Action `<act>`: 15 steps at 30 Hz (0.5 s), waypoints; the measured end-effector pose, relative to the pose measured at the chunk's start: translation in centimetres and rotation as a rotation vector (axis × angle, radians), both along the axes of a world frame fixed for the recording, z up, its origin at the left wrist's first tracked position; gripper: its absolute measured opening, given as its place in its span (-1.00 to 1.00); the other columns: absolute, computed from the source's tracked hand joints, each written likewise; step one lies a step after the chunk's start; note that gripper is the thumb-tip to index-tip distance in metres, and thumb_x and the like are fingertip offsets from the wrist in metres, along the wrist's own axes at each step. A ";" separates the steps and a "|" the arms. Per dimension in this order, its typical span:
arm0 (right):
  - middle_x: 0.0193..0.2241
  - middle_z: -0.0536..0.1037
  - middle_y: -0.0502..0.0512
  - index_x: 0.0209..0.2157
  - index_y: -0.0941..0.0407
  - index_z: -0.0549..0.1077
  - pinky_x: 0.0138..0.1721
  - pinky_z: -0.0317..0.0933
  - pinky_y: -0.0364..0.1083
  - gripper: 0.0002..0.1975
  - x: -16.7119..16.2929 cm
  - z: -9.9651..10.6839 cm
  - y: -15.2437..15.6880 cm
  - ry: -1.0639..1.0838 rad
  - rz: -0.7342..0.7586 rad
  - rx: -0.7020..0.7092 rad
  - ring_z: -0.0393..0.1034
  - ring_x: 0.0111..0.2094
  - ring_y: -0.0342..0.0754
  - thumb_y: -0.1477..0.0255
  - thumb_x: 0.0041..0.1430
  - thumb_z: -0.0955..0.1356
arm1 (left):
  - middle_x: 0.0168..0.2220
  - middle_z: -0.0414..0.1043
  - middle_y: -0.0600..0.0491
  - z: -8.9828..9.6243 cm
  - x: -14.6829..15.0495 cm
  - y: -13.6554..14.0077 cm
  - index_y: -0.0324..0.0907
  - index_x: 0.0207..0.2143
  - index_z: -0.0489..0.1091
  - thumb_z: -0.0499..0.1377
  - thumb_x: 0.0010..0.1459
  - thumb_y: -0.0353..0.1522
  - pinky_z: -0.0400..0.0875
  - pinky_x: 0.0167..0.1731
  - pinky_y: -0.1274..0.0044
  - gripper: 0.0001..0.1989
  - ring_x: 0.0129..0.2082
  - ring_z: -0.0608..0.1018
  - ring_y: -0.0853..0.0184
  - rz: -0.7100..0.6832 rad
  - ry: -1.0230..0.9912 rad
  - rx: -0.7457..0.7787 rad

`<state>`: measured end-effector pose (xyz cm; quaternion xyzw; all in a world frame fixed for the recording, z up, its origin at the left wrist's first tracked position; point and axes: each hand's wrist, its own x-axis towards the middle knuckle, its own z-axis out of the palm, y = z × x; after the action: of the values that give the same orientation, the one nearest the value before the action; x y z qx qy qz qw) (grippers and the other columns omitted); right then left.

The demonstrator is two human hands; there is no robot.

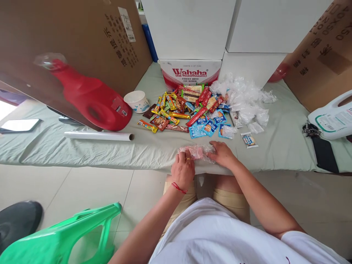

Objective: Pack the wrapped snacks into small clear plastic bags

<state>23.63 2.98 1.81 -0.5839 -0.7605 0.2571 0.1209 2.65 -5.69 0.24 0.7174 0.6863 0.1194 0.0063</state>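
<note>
At the front edge of the cloth-covered table lies a pink packet (196,150) in crinkled clear plastic wrap. My left hand (183,169) has its fingers bent over the left end of it. Over at the right end, my right hand (222,154) grips the plastic with its thumb and fingers. The undersides of the fingers are hidden. Just beyond lie blue sachets (210,127) and a heap of wrapped snack bars (180,104). A single small blue-and-white packet (249,140) rests right of my right hand.
Crumpled clear plastic bags (242,97) pile up behind on the right. Left of the snacks stand a white paper bowl (136,102) and a red jug (93,97). A white roll (99,136) lies near the edge. A Wahaba-printed carton (189,71) stands behind; a green stool (63,231) is below.
</note>
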 end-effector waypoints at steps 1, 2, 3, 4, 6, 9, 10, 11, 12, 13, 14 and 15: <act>-0.25 0.55 0.17 -0.02 0.15 0.58 0.02 0.23 0.02 -0.66 0.3 -0.1 -0.3 -0.026 0.006 -0.027 0.40 -0.13 0.09 0.29 0.22 0.42 | 0.00 0.43 -0.21 -0.2 0.0 0.0 -0.26 0.31 0.24 -0.02 0.41 -0.37 0.46 -0.18 0.38 -0.53 -0.05 0.50 0.12 0.004 0.002 -0.014; -0.31 0.52 0.14 -0.15 0.14 0.60 0.01 0.22 0.01 -0.75 0.4 -0.2 -0.5 -0.024 -0.002 -0.024 0.39 -0.17 0.06 0.30 0.24 0.39 | 0.00 0.43 -0.20 -0.4 0.0 -0.1 -0.24 0.32 0.23 -0.03 0.41 -0.37 0.47 -0.18 0.38 -0.53 -0.05 0.50 0.11 0.013 0.002 -0.022; -0.33 0.50 0.13 -0.24 0.13 0.59 0.00 0.21 0.00 -0.79 0.4 -0.3 -0.7 0.006 -0.028 0.003 0.37 -0.19 0.05 0.31 0.26 0.37 | 0.01 0.43 -0.20 -0.7 0.0 0.0 -0.21 0.33 0.23 -0.03 0.41 -0.38 0.47 -0.17 0.37 -0.53 -0.04 0.51 0.11 0.023 -0.001 -0.024; -0.30 0.49 0.13 -0.29 0.12 0.57 -0.02 0.22 -0.01 -0.80 0.4 -0.2 -0.9 0.060 -0.070 0.045 0.37 -0.19 0.04 0.31 0.26 0.34 | 0.01 0.44 -0.19 -0.8 0.1 0.0 -0.19 0.34 0.23 -0.03 0.41 -0.39 0.47 -0.16 0.36 -0.52 -0.04 0.51 0.11 0.033 -0.005 -0.023; -0.20 0.49 0.16 -0.25 0.12 0.53 -0.07 0.25 -0.04 -0.79 0.0 0.0 -1.1 0.204 -0.145 0.113 0.39 -0.16 0.02 0.30 0.26 0.32 | 0.01 0.44 -0.20 -1.1 0.2 0.1 -0.16 0.35 0.23 -0.02 0.40 -0.42 0.47 -0.16 0.36 -0.51 -0.05 0.52 0.12 0.047 -0.020 -0.022; -0.23 0.52 0.12 -0.09 0.11 0.47 -0.22 0.26 -0.08 -0.67 -1.1 0.4 -1.4 0.323 -0.152 0.011 0.42 -0.26 -0.01 0.17 0.25 0.35 | 0.00 0.45 -0.20 -1.4 0.2 0.2 -0.16 0.32 0.29 -0.02 0.40 -0.44 0.47 -0.21 0.37 -0.52 -0.06 0.52 0.11 0.048 -0.051 -0.036; -0.29 0.52 0.08 -0.05 0.10 0.45 -0.27 0.25 -0.10 -0.60 -1.5 0.4 -1.4 0.319 -0.150 -0.050 0.41 -0.31 -0.01 0.13 0.21 0.39 | 0.00 0.45 -0.19 -1.4 0.2 0.2 -0.14 0.31 0.31 -0.02 0.40 -0.44 0.46 -0.22 0.38 -0.52 -0.06 0.52 0.11 0.048 -0.063 -0.040; -0.36 0.51 0.03 -0.03 0.10 0.44 -0.31 0.22 -0.11 -0.55 -1.7 0.4 -1.3 0.312 -0.155 -0.098 0.40 -0.36 -0.02 0.10 0.16 0.42 | -0.01 0.45 -0.18 -1.3 0.2 0.3 -0.13 0.30 0.32 -0.02 0.40 -0.44 0.46 -0.23 0.39 -0.53 -0.06 0.52 0.11 0.050 -0.077 -0.043; -0.42 0.49 0.00 -0.07 0.10 0.45 -0.35 0.18 -0.12 -0.56 -1.8 0.3 -1.2 0.319 -0.169 -0.125 0.37 -0.41 -0.04 0.10 0.14 0.43 | -0.02 0.45 -0.18 -1.3 0.1 0.3 -0.12 0.29 0.34 -0.01 0.40 -0.44 0.46 -0.23 0.40 -0.54 -0.06 0.52 0.11 0.053 -0.092 -0.045; -0.47 0.46 -0.03 -0.15 0.10 0.46 -0.38 0.14 -0.13 -0.61 -1.8 0.2 -1.1 0.345 -0.189 -0.129 0.34 -0.44 -0.05 0.10 0.13 0.42 | -0.03 0.45 -0.17 -1.2 0.0 0.4 -0.11 0.27 0.36 0.00 0.40 -0.44 0.45 -0.24 0.40 -0.55 -0.06 0.52 0.11 0.054 -0.107 -0.048; -0.51 0.44 -0.04 -0.25 0.10 0.45 -0.40 0.11 -0.14 -0.67 -1.7 0.2 -0.9 0.387 -0.216 -0.115 0.31 -0.46 -0.07 0.11 0.14 0.39 | -0.03 0.45 -0.16 -1.0 0.0 0.4 -0.10 0.25 0.38 0.01 0.40 -0.43 0.45 -0.24 0.41 -0.57 -0.06 0.52 0.11 0.053 -0.120 -0.053; -0.53 0.41 -0.05 -0.34 0.09 0.42 -0.42 0.09 -0.14 -0.70 -1.7 0.3 -0.7 0.432 -0.250 -0.092 0.28 -0.48 -0.08 0.12 0.16 0.36 | -0.04 0.46 -0.16 -0.8 0.0 0.4 -0.10 0.21 0.41 0.01 0.39 -0.43 0.44 -0.24 0.41 -0.59 -0.06 0.52 0.12 0.049 -0.128 -0.060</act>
<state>21.94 2.30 2.15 -0.6098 -0.6265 0.3932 0.2847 2.61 -5.30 -0.57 0.6909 0.7050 0.1444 0.0689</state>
